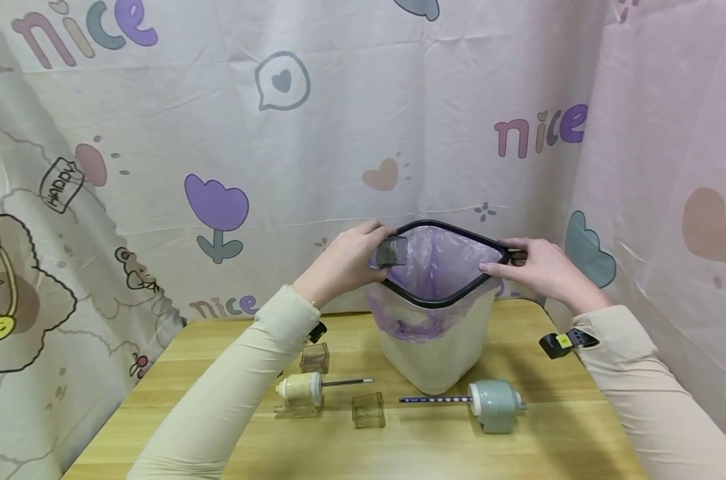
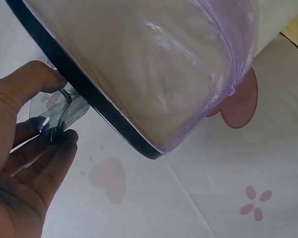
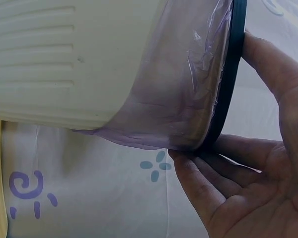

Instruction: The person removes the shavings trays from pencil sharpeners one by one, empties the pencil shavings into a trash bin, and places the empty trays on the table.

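Note:
My left hand point(image 1: 352, 257) pinches a small smoky transparent plastic box point(image 1: 392, 252) between thumb and fingers at the left rim of a trash bin. In the left wrist view the box point(image 2: 64, 111) shows just beyond the black rim point(image 2: 89, 87). The cream bin point(image 1: 437, 360) stands on the table, its mouth lined with a purple plastic bag point(image 1: 419, 323). My right hand point(image 1: 539, 267) holds the bin's right corner. In the right wrist view its thumb touches the black rim point(image 3: 233, 64) and its fingers lie under the corner.
On the wooden table point(image 1: 435, 457) lie a yellow pencil sharpener point(image 1: 301, 388) with a dark pencil point(image 1: 347, 382) and a blue-green sharpener point(image 1: 497, 405) with a blue patterned pencil point(image 1: 436, 400). Two transparent boxes point(image 1: 369, 410) lie nearby. A printed curtain point(image 1: 339, 147) hangs behind.

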Demonstrator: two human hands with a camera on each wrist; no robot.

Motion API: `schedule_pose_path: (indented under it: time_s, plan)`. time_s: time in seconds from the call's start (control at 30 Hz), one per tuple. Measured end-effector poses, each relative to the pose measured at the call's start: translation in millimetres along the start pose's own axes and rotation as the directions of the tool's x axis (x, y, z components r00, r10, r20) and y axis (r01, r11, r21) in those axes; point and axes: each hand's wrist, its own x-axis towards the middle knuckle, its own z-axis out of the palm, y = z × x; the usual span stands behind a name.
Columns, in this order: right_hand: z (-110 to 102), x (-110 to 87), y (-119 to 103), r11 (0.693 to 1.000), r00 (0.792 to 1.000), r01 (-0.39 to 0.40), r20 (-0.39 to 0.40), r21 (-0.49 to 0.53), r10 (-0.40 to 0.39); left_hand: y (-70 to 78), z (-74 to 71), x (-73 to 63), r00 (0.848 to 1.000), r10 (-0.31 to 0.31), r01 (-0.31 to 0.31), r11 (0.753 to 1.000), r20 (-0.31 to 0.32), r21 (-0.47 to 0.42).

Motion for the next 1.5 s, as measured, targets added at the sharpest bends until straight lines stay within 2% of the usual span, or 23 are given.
schedule_pose_path:
  time_s: [0.3,0.67,0.8,0.9,1.03,1.1,1.3,1.5]
  plan:
    - [0.4,1.3,-1.1,1.0,1.0,0.018,-0.015,-0.003,-0.018,7.6,-0.9,3.8,0.997,0.081,-0.082,0.989,0.012,0.122]
    - [1.2,0.0,0.8,1.0,1.0,0.014,-0.015,-0.001,-0.014,13.0,-0.6,8.4,0.991,0.125,-0.13,0.967,0.039,0.218]
    - [1.0,-0.1,0.5,1.0,1.0,0.013,-0.014,-0.002,-0.013,14.6,0.9,9.6,0.987,0.162,-0.16,0.952,0.015,0.26]
    - [0.6,-0.5,-0.3,1.0,1.0,0.011,-0.01,-0.002,-0.011,15.8,2.4,9.4,0.971,0.239,-0.213,0.91,-0.03,0.355]
    - [0.5,-0.9,-1.1,1.0,1.0,0.014,-0.007,-0.004,-0.014,17.6,3.0,7.9,0.935,0.349,-0.271,0.821,-0.067,0.503]
    - [0.8,-0.8,-1.3,1.0,1.0,0.016,-0.008,-0.007,-0.016,18.2,3.1,7.5,0.924,0.378,-0.285,0.793,-0.067,0.538]
    - [1.3,-1.3,-0.9,1.0,1.0,0.008,-0.004,0.002,-0.008,19.2,2.9,7.6,0.915,0.402,-0.309,0.758,-0.039,0.574]
    - [1.3,-1.3,-0.4,1.0,1.0,0.02,-0.014,-0.002,-0.02,21.1,2.2,7.2,0.9,0.436,-0.345,0.706,0.005,0.619]
